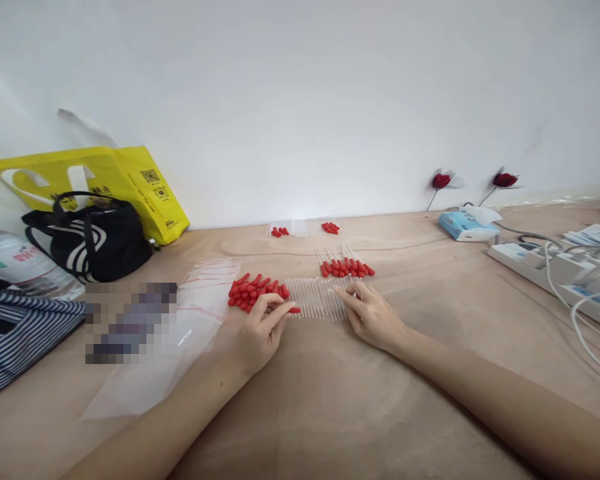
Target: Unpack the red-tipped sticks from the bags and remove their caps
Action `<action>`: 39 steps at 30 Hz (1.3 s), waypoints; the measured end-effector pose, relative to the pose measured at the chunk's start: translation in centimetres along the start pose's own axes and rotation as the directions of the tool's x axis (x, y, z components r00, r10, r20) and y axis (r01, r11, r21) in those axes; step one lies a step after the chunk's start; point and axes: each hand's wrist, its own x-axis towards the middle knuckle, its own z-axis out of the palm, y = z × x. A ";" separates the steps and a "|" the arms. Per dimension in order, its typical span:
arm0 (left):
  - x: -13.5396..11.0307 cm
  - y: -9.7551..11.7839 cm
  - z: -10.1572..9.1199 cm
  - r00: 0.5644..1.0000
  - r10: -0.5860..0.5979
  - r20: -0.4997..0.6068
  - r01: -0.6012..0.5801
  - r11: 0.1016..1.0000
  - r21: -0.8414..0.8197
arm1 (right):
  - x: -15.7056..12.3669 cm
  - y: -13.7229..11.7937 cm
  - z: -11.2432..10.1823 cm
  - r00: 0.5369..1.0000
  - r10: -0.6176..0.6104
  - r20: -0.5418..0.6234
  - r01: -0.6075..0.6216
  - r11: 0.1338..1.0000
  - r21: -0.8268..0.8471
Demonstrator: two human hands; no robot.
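My left hand (265, 330) is closed, with a small red rubber bulb (295, 310) pinched between thumb and fingertips. Just behind it lies a pile of similar red bulbs (253, 288). A row of thin clear glass tubes (310, 300) lies side by side between my two hands. At the right end of this row, my right hand (367, 312) pinches what looks like one of the tubes; the fingers partly hide it. Beyond the row are several glass tubes fitted with red bulbs (347, 268), lying together with the bulbs toward me.
Clear zip bags (200, 327) are spread left of my left hand. Near the wall lies another bag with red-ended pieces (281, 232). A yellow bag (150, 193), a black bag (105, 240) and a large bottle (23, 263) stand left. Tissues (465, 227) and power strips (525, 263) are right.
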 end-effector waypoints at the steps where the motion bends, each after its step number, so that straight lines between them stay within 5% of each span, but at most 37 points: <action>1: 0.2 0.0 0.0 0.999 -0.032 -0.004 0.032 0.999 0.009 | 0.2 0.1 0.2 0.999 0.038 0.017 -0.039 0.999 0.021; 7: 2.3 -1.6 -1.6 0.964 -0.263 -0.035 0.266 0.958 0.109 | 1.8 0.3 1.1 0.982 0.150 0.117 -0.147 0.988 -0.040; 12: 3.3 -5.3 -3.2 0.827 -0.561 0.035 0.542 0.812 0.216 | 2.6 -0.3 1.3 0.954 0.195 0.227 -0.161 0.974 -0.160; 17: 3.6 -7.0 -2.9 0.719 -0.673 0.173 0.599 0.726 0.337 | 2.4 -1.1 1.3 0.958 0.183 0.223 -0.149 0.976 -0.160; 21: 4.1 -6.8 -2.8 0.700 -0.681 0.216 0.574 0.716 0.399 | 2.5 -0.9 0.8 0.971 0.176 0.165 -0.155 0.979 -0.129; 25: 5.1 -6.2 -2.4 0.750 -0.637 0.180 0.524 0.738 0.425 | 2.8 1.2 0.1 0.962 0.271 0.004 -0.270 0.959 -0.090; 29: 7.4 -4.3 -0.1 0.768 -0.587 0.256 0.449 0.779 0.437 | 2.0 4.5 -0.4 0.882 0.444 -0.160 -0.460 0.884 -0.080; 33: 10.1 -2.5 4.2 0.616 -0.657 0.435 0.494 0.752 0.437 | 0.4 6.8 -0.9 0.798 0.565 -0.209 -0.582 0.813 -0.026; 39: 12.1 -2.7 9.3 0.455 -0.756 0.469 0.563 0.653 0.507 | -0.9 7.1 -1.3 0.774 0.605 -0.188 -0.613 0.790 0.021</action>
